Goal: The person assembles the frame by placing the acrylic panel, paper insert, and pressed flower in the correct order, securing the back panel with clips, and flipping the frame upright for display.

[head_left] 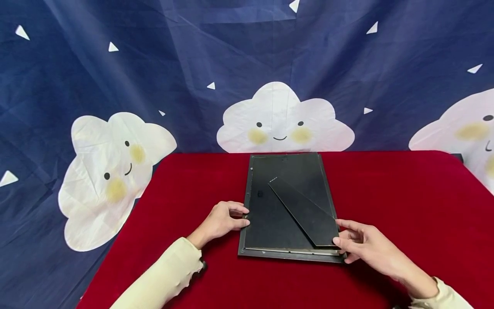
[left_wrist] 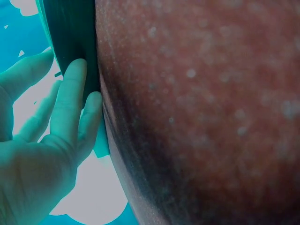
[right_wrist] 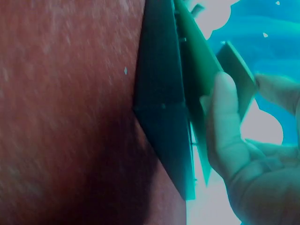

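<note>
pinching the wide end of the stand leg (head_left: 308,216), thumb and index finger at its two corners, the right hand (head_left: 370,246) could strain the leg's hinge if it bears the weight of the backing board (head_left: 279,225), whose near right part stands off the frame (head_left: 285,256). should that pinch slip, the board would probably drop back, perhaps onto the lower fingers at the near right corner. a pale strip (head_left: 266,249) shows along the board's near edge; whatever is under it might slide if the frame tipped. the left hand (head_left: 221,219) grips the frame's left rim, thumb above and fingertips against the side; too light a hold there might let the frame skid on the red cloth (head_left: 386,184). how firmly either hand presses, one cannot tell.

counted: two hands, two pale sleeves (head_left: 166,274), one frame, one backing board, one stand leg lying slantwise from the board's middle to its near right corner, and one red cloth, with the frame midway between left and right. on the far side, the blue backdrop (head_left: 231,43) shows three clouds (head_left: 285,107) and nine white triangles (head_left: 372,28).
</note>
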Demonstrator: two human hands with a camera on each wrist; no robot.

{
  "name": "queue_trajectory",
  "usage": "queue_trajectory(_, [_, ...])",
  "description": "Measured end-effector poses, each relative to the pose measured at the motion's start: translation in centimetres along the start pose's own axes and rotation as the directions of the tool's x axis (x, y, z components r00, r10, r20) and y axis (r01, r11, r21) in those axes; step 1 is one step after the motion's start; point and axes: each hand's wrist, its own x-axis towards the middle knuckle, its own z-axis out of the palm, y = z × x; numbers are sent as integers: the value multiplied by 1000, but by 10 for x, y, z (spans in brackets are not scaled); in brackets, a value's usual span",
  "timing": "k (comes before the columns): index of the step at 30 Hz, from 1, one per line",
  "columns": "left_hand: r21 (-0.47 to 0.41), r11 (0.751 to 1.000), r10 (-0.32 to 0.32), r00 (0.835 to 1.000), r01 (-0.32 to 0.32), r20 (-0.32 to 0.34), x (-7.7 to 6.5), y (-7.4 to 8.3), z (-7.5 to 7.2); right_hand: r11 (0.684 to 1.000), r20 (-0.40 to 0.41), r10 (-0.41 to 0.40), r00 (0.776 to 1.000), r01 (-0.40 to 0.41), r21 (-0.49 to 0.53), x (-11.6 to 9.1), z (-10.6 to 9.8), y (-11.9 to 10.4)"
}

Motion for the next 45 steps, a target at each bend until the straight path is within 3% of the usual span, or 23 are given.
queue_trajectory(7, [100,995,16,1000,-15,-16,0,1,0,1000,98,-14,995,13,6,2,-7,2])
queue_trajectory(12, [108,994,13,1000,-11,-16,0,1,0,999,95,-30,995,32,-20,2,-7,3])
queue_trajectory(19, [123,992,26,1000,-23,-18,0,3,0,982,73,-54,996,66,-179,3,-7,6])
queue_trajectory(33, [196,980,48,999,-43,-23,1,1,1,969,42,-30,999,40,-243,13,-9,8])
queue_trajectory(41, [198,979,45,999,-41,-18,1,1,0,996,89,10,996,-2,-93,17,-21,11])
queue_trajectory(45, [195,980,35,999,-30,-22,2,1,0,993,78,-16,997,25,-116,18,-21,13])
